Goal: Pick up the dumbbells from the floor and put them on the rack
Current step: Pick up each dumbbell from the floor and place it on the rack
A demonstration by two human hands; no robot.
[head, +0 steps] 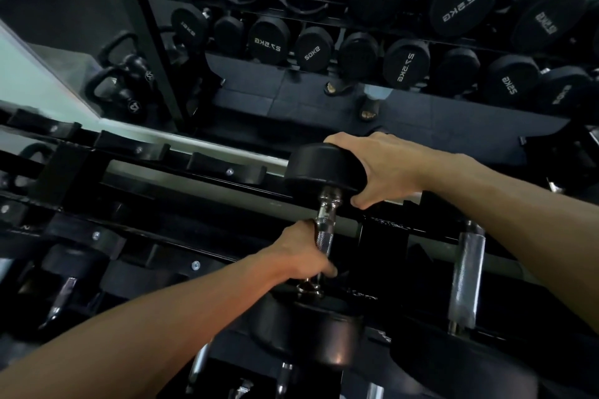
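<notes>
A black dumbbell [319, 168] with a chrome knurled handle lies across the top tier of the black rack [227, 172], its far head near the mirror and its near head toward me. My left hand [301, 256] grips the handle from the left. My right hand [382, 168] is curled over the right side of the far head. Part of the handle is hidden under my left hand.
Another dumbbell [466, 272] lies on the rack just to the right. Empty black cradles [223, 168] run to the left along the top tier. Lower tiers hold more dumbbells [64, 288]. A wall mirror [291, 42] behind reflects the rack, kettlebells and my hand.
</notes>
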